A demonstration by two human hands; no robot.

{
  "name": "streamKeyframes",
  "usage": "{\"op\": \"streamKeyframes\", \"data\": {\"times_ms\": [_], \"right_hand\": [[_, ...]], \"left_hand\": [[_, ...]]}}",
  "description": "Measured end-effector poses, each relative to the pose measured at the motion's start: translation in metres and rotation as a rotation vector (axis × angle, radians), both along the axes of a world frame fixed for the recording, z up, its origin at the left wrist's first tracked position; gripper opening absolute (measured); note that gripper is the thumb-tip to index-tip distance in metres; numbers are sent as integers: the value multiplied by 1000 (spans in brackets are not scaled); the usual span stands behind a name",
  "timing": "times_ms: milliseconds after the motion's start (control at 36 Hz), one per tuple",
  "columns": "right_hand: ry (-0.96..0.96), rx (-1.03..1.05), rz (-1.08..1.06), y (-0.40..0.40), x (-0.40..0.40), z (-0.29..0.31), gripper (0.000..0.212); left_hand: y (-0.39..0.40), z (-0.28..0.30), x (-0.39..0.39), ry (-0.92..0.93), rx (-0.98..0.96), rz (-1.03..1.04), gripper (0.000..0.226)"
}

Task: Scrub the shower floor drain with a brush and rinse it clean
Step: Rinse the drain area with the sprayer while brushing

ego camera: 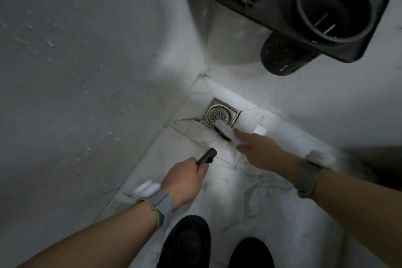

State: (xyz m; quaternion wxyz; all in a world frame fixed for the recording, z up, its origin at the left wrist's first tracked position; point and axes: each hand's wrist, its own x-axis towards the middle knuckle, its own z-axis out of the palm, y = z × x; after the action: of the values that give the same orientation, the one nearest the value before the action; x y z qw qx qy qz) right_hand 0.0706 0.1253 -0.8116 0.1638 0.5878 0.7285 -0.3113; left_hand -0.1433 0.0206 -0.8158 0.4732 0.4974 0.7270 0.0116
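A square metal floor drain [219, 113] with a round perforated strainer sits in the corner of the marbled shower floor. My right hand [263, 150] grips a white brush [226, 131], whose dark bristles press on the drain's near right edge. My left hand [185, 180] holds a dark cylindrical spray nozzle [207, 156], its tip pointing toward the drain from a short way in front of it. No water stream is visible.
A black wall shelf [272, 11] with a dark cup [332, 4] and a grate-like insert hangs above the corner. Wet grey walls close in left and right. My two black shoes [189, 243] stand on the floor at the bottom.
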Motion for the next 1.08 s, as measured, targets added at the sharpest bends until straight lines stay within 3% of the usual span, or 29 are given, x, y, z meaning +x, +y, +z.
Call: {"op": "streamKeyframes", "data": {"times_ms": [333, 1083], "right_hand": [[-164, 206, 47, 13, -6, 11, 54], [-206, 193, 96, 9, -21, 18, 54]], "left_hand": [[14, 0, 7, -19, 25, 78, 46], [22, -2, -10, -22, 19, 219, 44]]}}
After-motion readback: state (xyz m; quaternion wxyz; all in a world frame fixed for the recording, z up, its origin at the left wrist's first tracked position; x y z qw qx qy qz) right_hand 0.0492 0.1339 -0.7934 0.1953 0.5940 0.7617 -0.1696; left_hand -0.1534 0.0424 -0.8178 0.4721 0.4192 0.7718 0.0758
